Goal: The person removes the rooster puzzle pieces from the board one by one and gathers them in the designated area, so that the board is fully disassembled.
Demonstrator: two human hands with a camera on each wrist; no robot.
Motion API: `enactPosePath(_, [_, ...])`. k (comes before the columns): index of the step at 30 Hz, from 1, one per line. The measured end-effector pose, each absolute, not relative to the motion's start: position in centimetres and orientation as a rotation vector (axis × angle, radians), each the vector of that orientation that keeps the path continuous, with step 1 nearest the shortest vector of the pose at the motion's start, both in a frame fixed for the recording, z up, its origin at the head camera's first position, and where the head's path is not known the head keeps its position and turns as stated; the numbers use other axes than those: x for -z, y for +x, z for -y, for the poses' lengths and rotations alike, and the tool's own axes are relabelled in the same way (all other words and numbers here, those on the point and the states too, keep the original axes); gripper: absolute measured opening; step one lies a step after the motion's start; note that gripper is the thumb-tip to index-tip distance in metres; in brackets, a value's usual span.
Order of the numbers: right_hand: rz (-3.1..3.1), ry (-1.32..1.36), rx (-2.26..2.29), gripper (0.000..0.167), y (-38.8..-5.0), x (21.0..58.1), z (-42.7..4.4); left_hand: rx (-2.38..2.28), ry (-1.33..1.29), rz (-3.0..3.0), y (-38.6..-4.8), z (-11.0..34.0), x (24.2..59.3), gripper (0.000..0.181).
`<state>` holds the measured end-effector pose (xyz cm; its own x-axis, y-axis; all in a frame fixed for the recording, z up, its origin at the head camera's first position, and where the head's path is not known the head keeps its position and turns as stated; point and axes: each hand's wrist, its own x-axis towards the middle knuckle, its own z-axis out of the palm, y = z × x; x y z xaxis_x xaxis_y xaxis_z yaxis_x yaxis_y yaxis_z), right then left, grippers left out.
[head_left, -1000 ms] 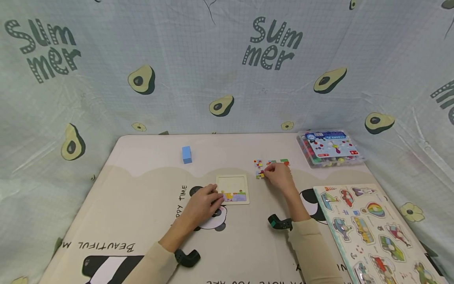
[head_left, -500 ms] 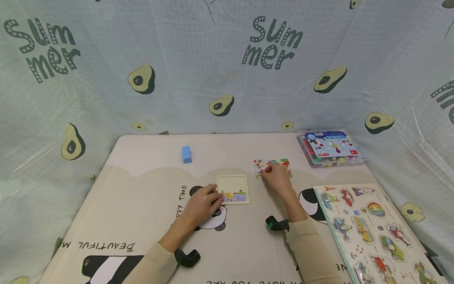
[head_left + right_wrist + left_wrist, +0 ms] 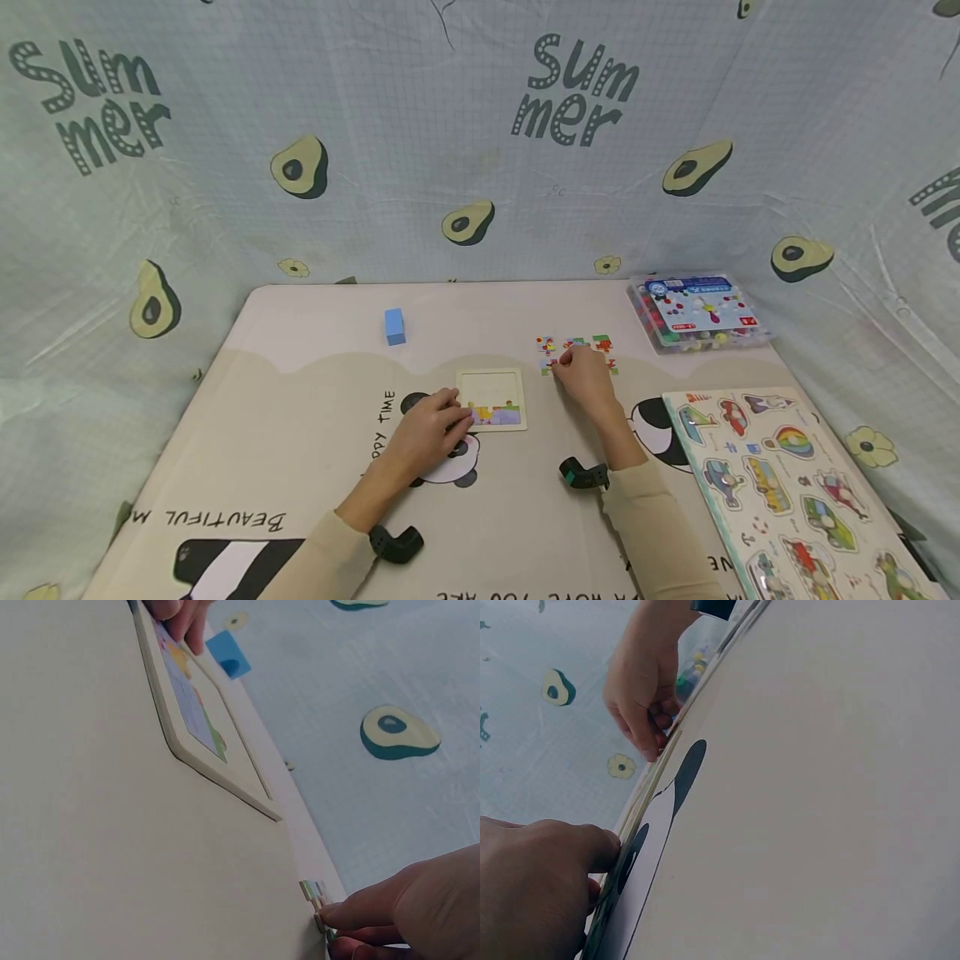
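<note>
In the head view, a pale wooden puzzle tray [image 3: 489, 374] lies mid-table, with joined purple and yellow jigsaw pieces [image 3: 504, 415] along its near side. My left hand [image 3: 426, 433] holds the tray's left edge, fingertips over the rim. To the right of the tray, several loose colourful jigsaw pieces [image 3: 547, 344] lie on the table. Over them is my right hand [image 3: 588, 383], its thumb and index finger together at the nearer pieces. The right wrist view shows these fingertips pinching a small jigsaw piece [image 3: 319, 922], partly hidden by the fingers.
A blue block [image 3: 394, 327] stands at the back left. At the back right is a clear plastic box [image 3: 701, 312] of coloured parts. A large picture board [image 3: 795, 492] with vehicle shapes lies at the right. Patterned cloth [image 3: 390, 125] hangs behind the table.
My right hand has shifted slightly left across the loose pieces, uncovering some on its right side, then nearly stopped. The left hand and the tray stay where they were.
</note>
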<state>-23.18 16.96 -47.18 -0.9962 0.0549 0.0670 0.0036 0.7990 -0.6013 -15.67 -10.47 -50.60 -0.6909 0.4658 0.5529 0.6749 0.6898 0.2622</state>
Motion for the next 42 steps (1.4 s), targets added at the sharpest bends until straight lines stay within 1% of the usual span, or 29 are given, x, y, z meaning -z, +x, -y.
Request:
enactPosePath(11, [2.881,-0.017,-0.995,0.020,-22.9,46.3,-17.0,0.635,-0.864,2.460,-15.8,10.4,50.7,0.011])
enactPosePath(28, [2.950,0.187,-1.136,0.026,-22.0,44.6,-15.2,0.676,-0.885,2.455,-15.8,10.5,50.7,0.009])
enactPosePath(37, [2.983,0.254,-1.167,0.025,-21.0,45.5,-13.8,0.669,-0.890,2.457,-15.9,10.7,50.8,0.009])
enactPosePath(42, [3.009,0.341,-1.120,0.022,-20.1,46.3,-13.0,0.665,-0.888,2.486,-15.9,10.8,50.9,0.009])
